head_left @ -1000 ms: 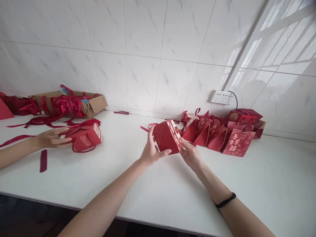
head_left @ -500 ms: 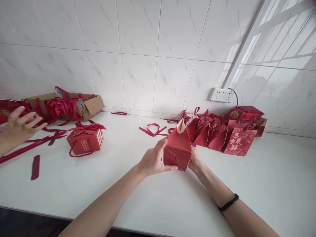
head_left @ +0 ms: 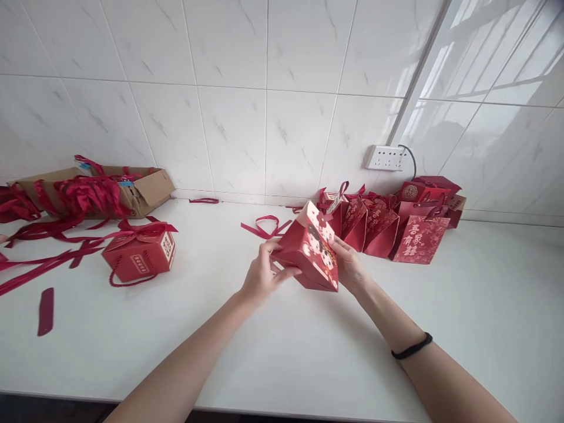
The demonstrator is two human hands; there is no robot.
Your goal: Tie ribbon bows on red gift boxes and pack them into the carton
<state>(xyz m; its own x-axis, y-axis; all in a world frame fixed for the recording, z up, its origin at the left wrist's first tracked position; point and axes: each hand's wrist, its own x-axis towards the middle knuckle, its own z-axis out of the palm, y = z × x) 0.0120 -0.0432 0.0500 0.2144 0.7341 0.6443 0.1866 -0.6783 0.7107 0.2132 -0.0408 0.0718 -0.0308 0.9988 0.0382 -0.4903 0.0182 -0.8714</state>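
A red paper gift box (head_left: 304,254) with printed cartoon figures on one side is held tilted above the white table. My left hand (head_left: 261,273) grips its left side, thumb below and fingers on top. On the opposite side my right hand (head_left: 350,264) clasps the box, its fingers against the printed face; part of this hand is hidden behind the box. A black band (head_left: 412,346) circles my right wrist. Behind the box, a loop of dark red ribbon (head_left: 267,226) lies on the table.
A cardboard box (head_left: 152,191) full of red ribbons stands at the back left. Before it sits a red box with a bow (head_left: 138,255). Several red gift bags (head_left: 423,238) and boxes line the back right, below a white power strip (head_left: 386,157). A ribbon piece (head_left: 46,311) lies front left.
The gift box has been turned, so its printed side now shows. Another person's hand at the far left has almost left the view. The view has shifted slightly right.
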